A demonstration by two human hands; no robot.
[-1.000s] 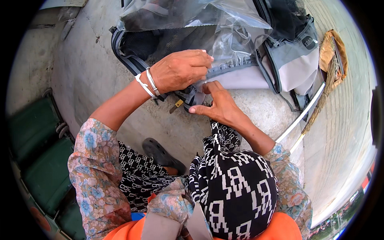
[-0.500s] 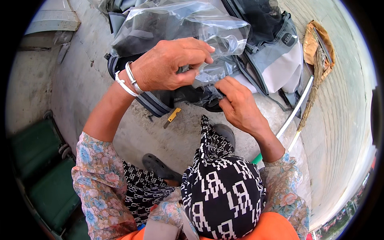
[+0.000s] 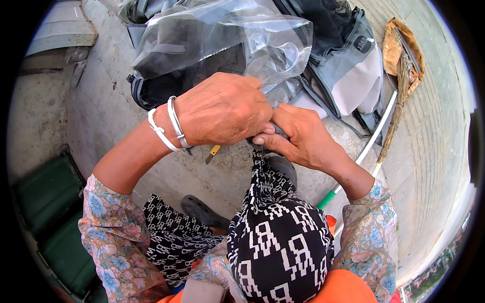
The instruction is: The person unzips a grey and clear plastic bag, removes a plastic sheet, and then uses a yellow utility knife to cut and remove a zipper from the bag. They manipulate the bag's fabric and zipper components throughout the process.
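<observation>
My left hand (image 3: 225, 108) and my right hand (image 3: 300, 136) meet at the near edge of a grey-and-black bag (image 3: 353, 76), both closed on a dark grey strip of its trim (image 3: 278, 130). The fingertips of my left hand are partly hidden behind its knuckles. A crumpled clear plastic sheet (image 3: 217, 28) lies over the bag and runs down to my fingers. A small yellow box cutter (image 3: 213, 151) lies on the concrete below my left hand.
At the right are a broom (image 3: 399, 106) with an orange-brown wrapping (image 3: 391, 50) and a white pole with a green grip (image 3: 326, 199). Green seats (image 3: 45, 197) stand at lower left, beside a dark sandal (image 3: 199, 212). A metal ledge (image 3: 63, 35) is at upper left.
My left hand has moved down and right to meet my right hand, its fingers closing. My right hand has shifted rightward from a second ago, pulling the trim with it.
</observation>
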